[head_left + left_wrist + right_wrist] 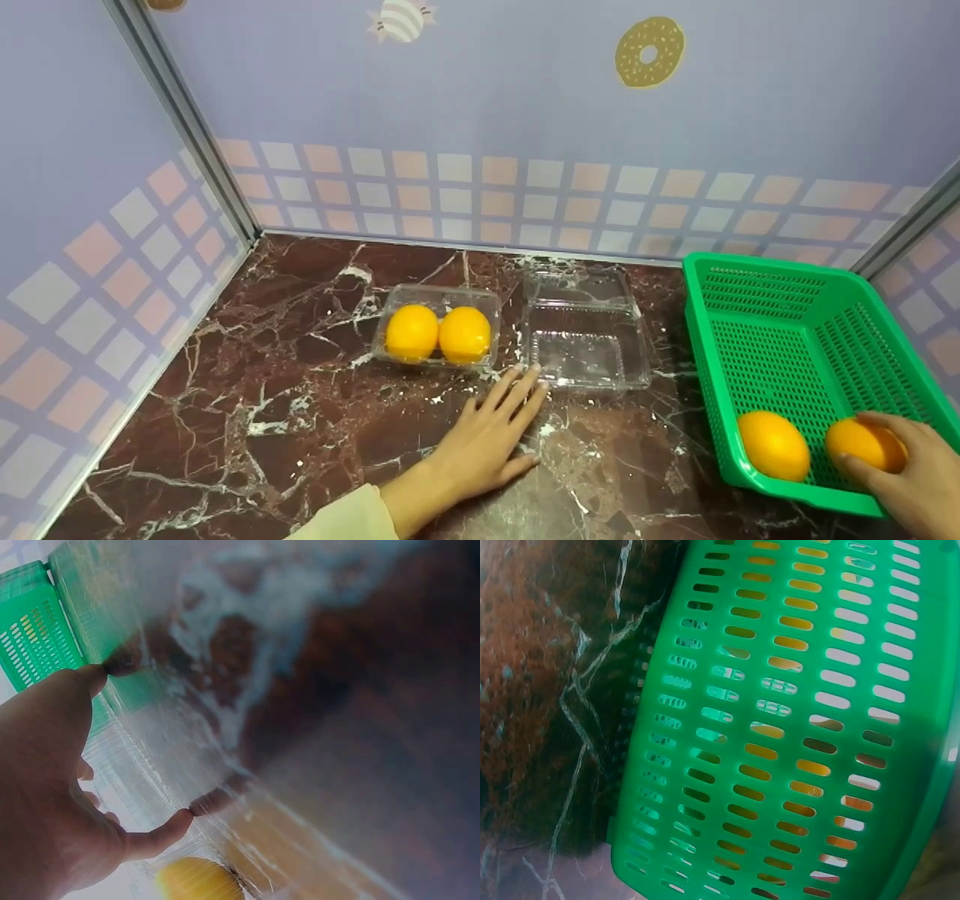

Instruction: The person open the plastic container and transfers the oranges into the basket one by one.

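My right hand (926, 480) reaches into the green plastic basket (709, 397), thumb and fingers around an orange (862, 444) at its near end. Another orange (774, 448) lies just left of it in the basket. The right wrist view is filled by the basket's slotted wall (780, 757), which hides most of that hand. My left hand (487, 442) rests on the marble table, fingers spread, fingertips close to an opened clear clamshell box (589, 356). In the left wrist view the left hand's (67, 787) fingertips touch the tabletop.
A second clear plastic box (442, 294) holds two oranges (439, 335) side by side, left of the opened box. A lilac wall (480, 97) with a checked border closes off the back, and panels stand at both sides.
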`<state>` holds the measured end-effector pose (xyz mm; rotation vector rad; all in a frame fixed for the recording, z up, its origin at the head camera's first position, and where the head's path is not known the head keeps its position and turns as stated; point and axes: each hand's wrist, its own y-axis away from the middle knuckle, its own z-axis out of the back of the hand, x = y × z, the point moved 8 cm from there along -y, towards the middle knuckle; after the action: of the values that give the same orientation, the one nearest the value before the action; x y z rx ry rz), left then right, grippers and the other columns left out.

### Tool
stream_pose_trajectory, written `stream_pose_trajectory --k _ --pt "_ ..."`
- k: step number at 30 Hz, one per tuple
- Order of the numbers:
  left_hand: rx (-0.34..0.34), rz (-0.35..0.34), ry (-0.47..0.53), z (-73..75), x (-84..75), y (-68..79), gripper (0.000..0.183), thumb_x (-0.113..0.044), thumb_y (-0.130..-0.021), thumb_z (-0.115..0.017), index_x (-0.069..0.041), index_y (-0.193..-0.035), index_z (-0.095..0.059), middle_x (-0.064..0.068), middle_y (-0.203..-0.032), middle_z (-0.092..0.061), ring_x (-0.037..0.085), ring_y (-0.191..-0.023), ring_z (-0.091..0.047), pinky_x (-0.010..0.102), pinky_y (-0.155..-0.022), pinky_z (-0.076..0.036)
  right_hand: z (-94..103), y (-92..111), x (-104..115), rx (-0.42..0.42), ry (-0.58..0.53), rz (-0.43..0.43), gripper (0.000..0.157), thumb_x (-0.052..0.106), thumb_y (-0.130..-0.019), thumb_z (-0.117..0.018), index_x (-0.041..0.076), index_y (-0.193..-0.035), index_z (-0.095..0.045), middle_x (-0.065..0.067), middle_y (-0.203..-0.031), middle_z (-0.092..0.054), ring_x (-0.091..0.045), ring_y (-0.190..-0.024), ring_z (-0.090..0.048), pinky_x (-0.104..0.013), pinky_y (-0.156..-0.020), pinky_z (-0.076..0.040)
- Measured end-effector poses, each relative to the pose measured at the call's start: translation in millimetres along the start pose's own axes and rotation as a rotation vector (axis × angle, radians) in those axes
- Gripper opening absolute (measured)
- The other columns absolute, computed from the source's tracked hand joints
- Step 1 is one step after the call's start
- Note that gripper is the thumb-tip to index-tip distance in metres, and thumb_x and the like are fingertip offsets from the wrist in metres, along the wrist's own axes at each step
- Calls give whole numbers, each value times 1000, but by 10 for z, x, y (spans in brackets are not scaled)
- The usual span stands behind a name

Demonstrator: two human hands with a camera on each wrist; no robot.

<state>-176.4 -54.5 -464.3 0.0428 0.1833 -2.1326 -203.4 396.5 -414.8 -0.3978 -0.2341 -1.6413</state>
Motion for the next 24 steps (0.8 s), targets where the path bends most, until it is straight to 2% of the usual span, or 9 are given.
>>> stream_pose_trajectory --k 4,17,24 --pt "5 2 -6 -3 -2 0 92 -58 -102 -60 -11 -170 -19 12 -179 -8 34 -163 -16 64 -109 -50 -22 -6 -13 37 17 -34 56 9 -92 -74 -19 -133 -49 -48 -126 -41 -61 -98 -52 -61 -68 -54" --pt "19 12 11 -4 5 4 93 -57 -102 -60 -12 -171 -17 11 -179 -5 34 -164 -14 65 -111 -48 -30 -35 -22 65 49 -31 55 9 -91 -75 -19 -132 -50 -50 -128 -42 -64 -102 -52 -65 -73 -53" --pt "4 2 10 6 0 6 92 -56 -102 -61 -11 -170 -19 11 -179 -7 34 -163 -16 64 -111 -49 -40 -39 -34 112 49 -42 56 10 -92 -74 -18 -133 -49 -51 -129 -41 -63 -100 -53 -61 -71 -53"
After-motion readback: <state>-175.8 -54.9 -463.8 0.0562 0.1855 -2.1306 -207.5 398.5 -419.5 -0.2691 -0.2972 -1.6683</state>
